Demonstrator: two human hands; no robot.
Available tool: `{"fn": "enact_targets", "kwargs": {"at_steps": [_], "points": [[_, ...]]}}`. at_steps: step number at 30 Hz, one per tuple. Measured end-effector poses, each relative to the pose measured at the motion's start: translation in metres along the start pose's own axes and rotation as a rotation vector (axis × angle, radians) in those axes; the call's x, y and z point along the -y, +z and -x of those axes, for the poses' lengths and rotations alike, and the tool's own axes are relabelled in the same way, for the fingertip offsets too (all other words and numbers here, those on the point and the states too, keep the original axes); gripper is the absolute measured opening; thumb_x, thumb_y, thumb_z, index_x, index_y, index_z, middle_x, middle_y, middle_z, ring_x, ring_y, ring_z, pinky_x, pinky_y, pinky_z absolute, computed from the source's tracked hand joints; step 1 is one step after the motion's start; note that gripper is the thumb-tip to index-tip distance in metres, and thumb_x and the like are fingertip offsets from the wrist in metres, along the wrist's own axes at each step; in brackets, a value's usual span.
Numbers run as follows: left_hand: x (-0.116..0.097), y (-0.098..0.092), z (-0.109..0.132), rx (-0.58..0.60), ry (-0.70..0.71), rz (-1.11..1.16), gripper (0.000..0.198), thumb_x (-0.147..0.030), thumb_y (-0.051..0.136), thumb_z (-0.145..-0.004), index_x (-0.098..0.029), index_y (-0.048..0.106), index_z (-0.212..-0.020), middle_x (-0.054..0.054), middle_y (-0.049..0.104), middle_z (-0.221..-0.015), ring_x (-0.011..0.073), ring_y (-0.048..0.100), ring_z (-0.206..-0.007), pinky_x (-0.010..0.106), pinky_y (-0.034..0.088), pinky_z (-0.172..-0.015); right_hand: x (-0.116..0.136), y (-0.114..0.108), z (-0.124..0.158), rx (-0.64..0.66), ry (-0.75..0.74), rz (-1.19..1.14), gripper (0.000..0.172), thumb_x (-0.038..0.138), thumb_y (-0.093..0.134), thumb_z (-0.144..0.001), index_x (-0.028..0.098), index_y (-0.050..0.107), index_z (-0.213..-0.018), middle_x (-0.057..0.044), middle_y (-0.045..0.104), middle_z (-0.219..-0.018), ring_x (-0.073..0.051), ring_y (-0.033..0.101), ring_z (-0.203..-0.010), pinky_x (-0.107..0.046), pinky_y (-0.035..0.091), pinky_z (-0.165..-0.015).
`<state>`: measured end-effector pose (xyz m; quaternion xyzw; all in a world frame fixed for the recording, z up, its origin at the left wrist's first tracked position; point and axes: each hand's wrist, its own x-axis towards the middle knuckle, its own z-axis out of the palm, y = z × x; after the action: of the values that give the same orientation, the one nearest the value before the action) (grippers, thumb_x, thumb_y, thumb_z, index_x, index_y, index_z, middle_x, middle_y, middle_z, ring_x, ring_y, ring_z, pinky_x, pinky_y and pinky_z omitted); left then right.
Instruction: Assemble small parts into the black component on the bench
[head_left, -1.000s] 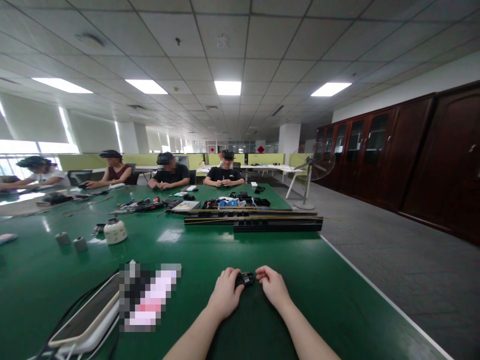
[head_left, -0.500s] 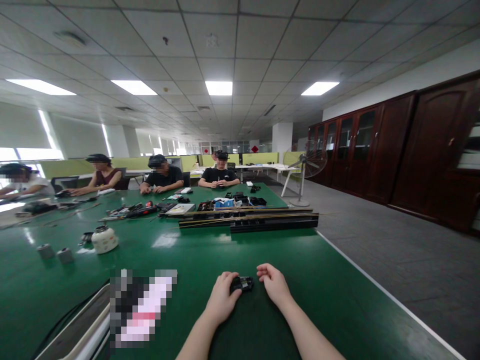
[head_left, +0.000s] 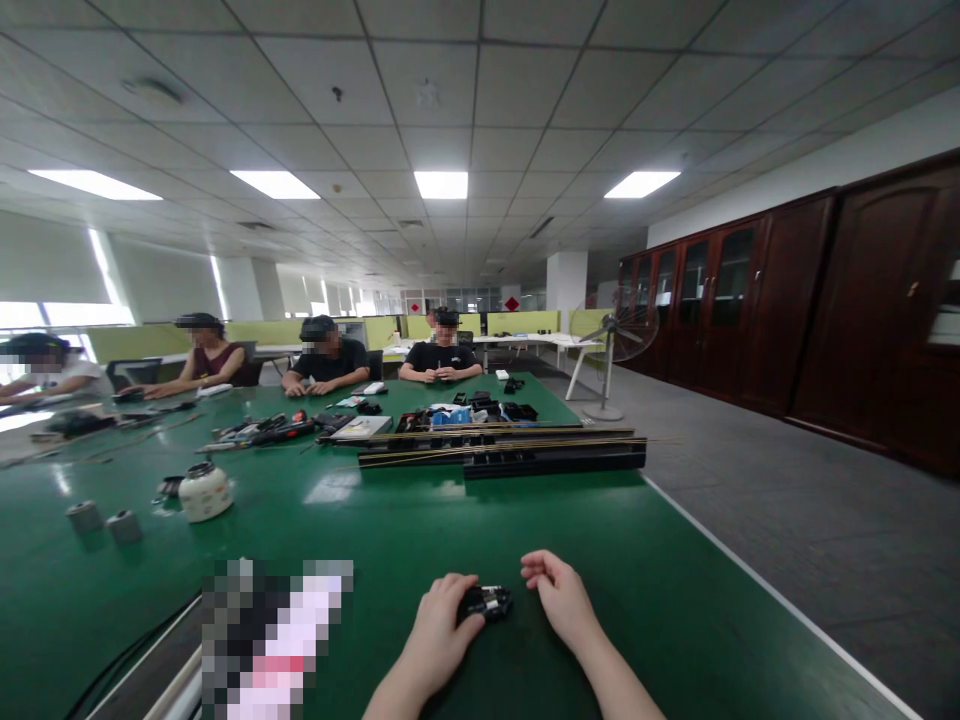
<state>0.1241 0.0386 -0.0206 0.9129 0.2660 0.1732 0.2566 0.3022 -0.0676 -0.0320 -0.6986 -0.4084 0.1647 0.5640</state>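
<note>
A small black device (head_left: 486, 602) lies on the green table (head_left: 360, 520) near the front edge. My left hand (head_left: 439, 630) has its fingers curled round the device's left end and grips it. My right hand (head_left: 559, 600) rests just to the right of it, fingers loosely curled, its fingertips a little apart from the device and holding nothing that I can see.
Long black rails (head_left: 502, 450) lie across the table further back, with tools and black parts behind them. A white round jar (head_left: 204, 492) and two small grey cylinders (head_left: 97, 520) stand at the left. Several people sit at the far end. A standing fan (head_left: 611, 345) stands on the floor at the right.
The view has tilted up, so my hands sit lower in the picture. My right hand has drawn slightly away from the device; my left hand keeps its grip.
</note>
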Motion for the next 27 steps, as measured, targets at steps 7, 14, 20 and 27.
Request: {"fn": "enact_targets", "kwargs": {"at_steps": [7, 14, 20, 27], "points": [[-0.003, 0.005, -0.007, -0.022, -0.025, -0.106, 0.042, -0.025, 0.048, -0.077, -0.020, 0.051, -0.118, 0.005, 0.055, -0.117, 0.0211, 0.045, -0.109, 0.030, 0.033, -0.092, -0.001, 0.001, 0.002, 0.023, -0.011, 0.004, 0.029, 0.015, 0.038, -0.068, 0.018, 0.061, -0.085, -0.003, 0.066, -0.077, -0.016, 0.062, -0.069, -0.031, 0.047, -0.072], [-0.002, 0.005, -0.006, 0.016, -0.029, -0.128, 0.042, -0.024, 0.047, -0.079, -0.023, 0.049, -0.121, 0.004, 0.053, -0.122, 0.0207, 0.043, -0.113, 0.032, 0.031, -0.094, 0.019, 0.002, 0.008, 0.115, -0.071, 0.094, 0.026, 0.019, 0.042, -0.075, 0.020, 0.062, -0.090, -0.005, 0.068, -0.090, -0.018, 0.062, -0.088, -0.030, 0.046, -0.082], [-0.002, 0.004, -0.006, 0.009, -0.015, -0.100, 0.042, -0.026, 0.049, -0.078, -0.022, 0.050, -0.120, 0.004, 0.054, -0.121, 0.0207, 0.043, -0.113, 0.032, 0.031, -0.094, 0.036, 0.004, 0.017, 0.184, -0.140, 0.188, 0.027, 0.027, 0.054, -0.072, 0.022, 0.062, -0.097, -0.006, 0.062, -0.105, -0.020, 0.055, -0.101, -0.033, 0.040, -0.093], [-0.003, 0.003, -0.005, 0.013, -0.022, -0.038, 0.043, -0.027, 0.050, -0.075, -0.023, 0.052, -0.118, 0.004, 0.056, -0.118, 0.0222, 0.044, -0.111, 0.033, 0.032, -0.094, 0.037, 0.007, 0.019, 0.272, -0.131, 0.249, 0.027, 0.024, 0.060, -0.065, 0.025, 0.065, -0.092, -0.005, 0.062, -0.107, -0.022, 0.054, -0.104, -0.034, 0.037, -0.094]]}}
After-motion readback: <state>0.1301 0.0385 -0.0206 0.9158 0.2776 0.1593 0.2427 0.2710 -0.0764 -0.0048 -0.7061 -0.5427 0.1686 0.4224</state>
